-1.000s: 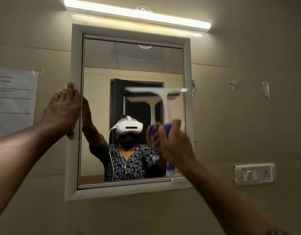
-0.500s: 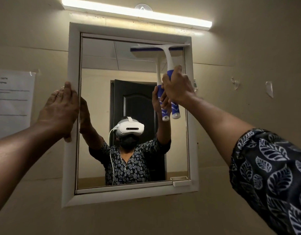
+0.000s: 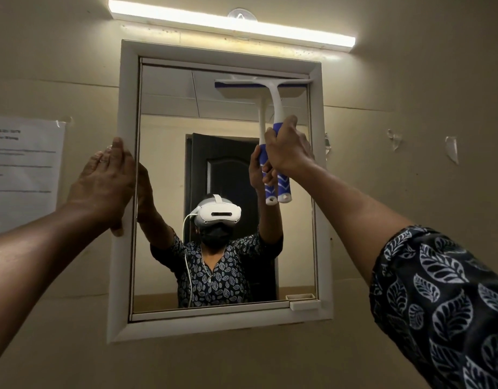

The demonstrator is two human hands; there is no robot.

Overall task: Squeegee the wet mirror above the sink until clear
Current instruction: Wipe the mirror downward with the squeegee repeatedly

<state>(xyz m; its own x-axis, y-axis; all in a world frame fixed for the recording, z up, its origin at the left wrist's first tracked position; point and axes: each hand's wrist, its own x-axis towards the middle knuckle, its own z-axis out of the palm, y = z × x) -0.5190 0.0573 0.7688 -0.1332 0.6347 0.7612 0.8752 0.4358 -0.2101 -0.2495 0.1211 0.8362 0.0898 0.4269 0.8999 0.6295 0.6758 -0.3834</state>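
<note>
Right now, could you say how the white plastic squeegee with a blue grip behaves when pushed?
Probably light: the right hand alone holds the white plastic squeegee. Its straight neck looks stiff. The patterned grip likely resists slipping.

Dim warm room, glaring tube light (image 3: 231, 22) above — wide-angle bending at edges

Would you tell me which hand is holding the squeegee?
The right hand grips the squeegee by its blue handle; the left hand only rests flat on the white mirror frame.
</note>
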